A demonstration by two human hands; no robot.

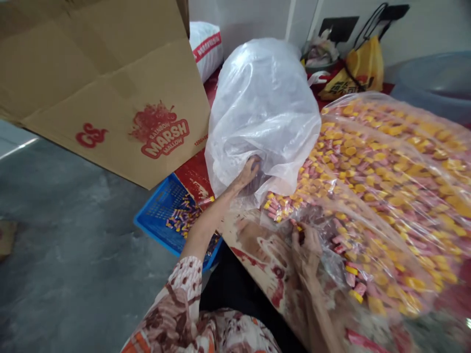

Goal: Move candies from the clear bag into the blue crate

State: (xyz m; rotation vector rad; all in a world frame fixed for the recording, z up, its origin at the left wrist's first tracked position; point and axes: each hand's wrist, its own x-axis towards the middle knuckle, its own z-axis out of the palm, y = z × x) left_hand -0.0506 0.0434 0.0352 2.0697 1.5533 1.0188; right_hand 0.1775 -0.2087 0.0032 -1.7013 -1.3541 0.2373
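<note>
Looking down through the head camera, I am watching the left hand [247, 172] gripping the billowing, crumpled plastic bag [262, 110], fingers curled shut into its lower folds just above the centre of the view. The bag is rising toward 12 o'clock, puffed up and cloudy white.

At about 5 o'clock from that hand, the right hand [306, 247] is lying under a clear plastic sheet [386, 211], fingertips pinching together at the near edge of the heap of wrapped candies [371, 181]; whether it is actually holding a candy I cannot tell through the film. The candies, yellow and pink, are spreading from the centre out toward 3 o'clock, covered by the sheet and resting on a red printed cloth [257, 245].

At 8 o'clock from the left hand, a blue plastic basket [158, 211] is sitting on the grey floor [73, 245], holding a scatter of the same candies. Above it, filling the 10 o'clock corner, a cardboard box [110, 88] printed "Rainbow Marsh Mallow" is leaning over. At 1 o'clock, a yellow carrier bag [362, 66] is slumping against the white wall [253, 19].
</note>
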